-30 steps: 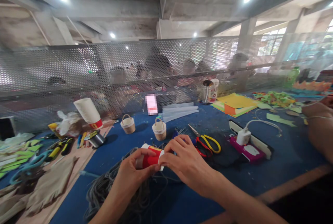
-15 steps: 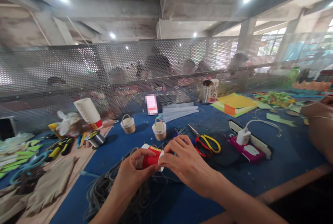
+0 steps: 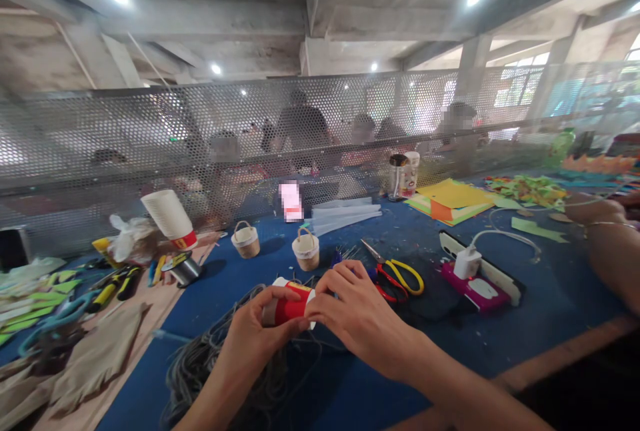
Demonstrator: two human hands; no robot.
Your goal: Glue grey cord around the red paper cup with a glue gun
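My left hand (image 3: 255, 334) is wrapped round a red and white paper cup (image 3: 289, 301) lying on its side above the blue table. My right hand (image 3: 357, 314) pinches the cup's rim at its right end, fingers curled. Under both hands lies a tangled heap of grey cord (image 3: 220, 364). Two small woven baskets (image 3: 246, 239) (image 3: 307, 250) stand just beyond the cup. Scissors with yellow and red handles (image 3: 397, 273) lie to the right of my right hand.
A stack of white paper cups (image 3: 169, 217), pliers and cutters (image 3: 117, 281) and tan fringed pieces (image 3: 95, 354) lie at the left. A power strip with a charger (image 3: 475, 264), coloured paper (image 3: 453, 201) and another person's arm (image 3: 613, 251) are at the right. A perforated metal screen (image 3: 150, 137) bounds the far edge.
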